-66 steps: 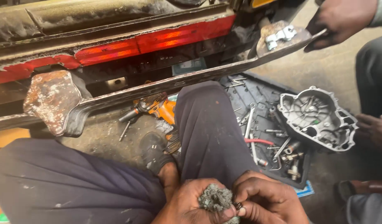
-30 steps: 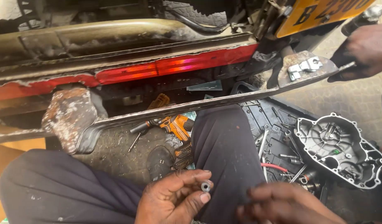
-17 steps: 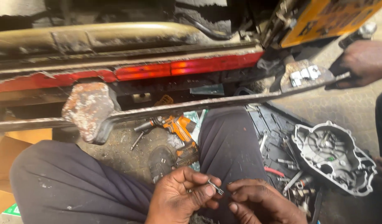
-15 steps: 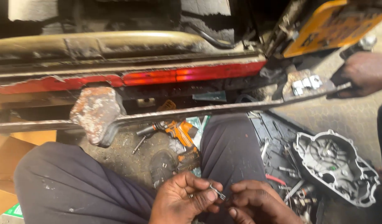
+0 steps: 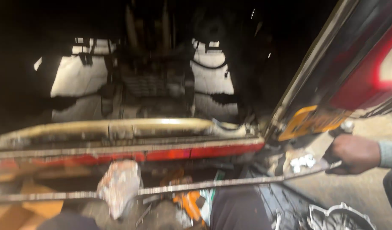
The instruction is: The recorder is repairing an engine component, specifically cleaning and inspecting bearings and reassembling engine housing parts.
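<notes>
Neither of my hands is in view; the head view is blurred and tilted up at the dark underside of a vehicle [image 5: 162, 81]. My dark trouser knee [image 5: 238, 209] shows at the bottom edge. In front of it a long thin metal bar [image 5: 213, 184] runs across, with a rusty plate [image 5: 119, 187] at its left part. Another person's hand [image 5: 353, 153], in a grey sleeve, grips the bar's right end.
A red light strip [image 5: 170, 154] and a tan rail [image 5: 132, 126] span the vehicle's rear. A yellow plate [image 5: 311, 121] hangs at the right. An orange power tool [image 5: 189, 203] lies on the ground, and a grey metal engine cover [image 5: 340, 217] sits at the bottom right.
The view has swung upward and blurred. My two hands, which held a small metal part over my lap, have dropped out of the picture. The other person's hand still holds the bar.
</notes>
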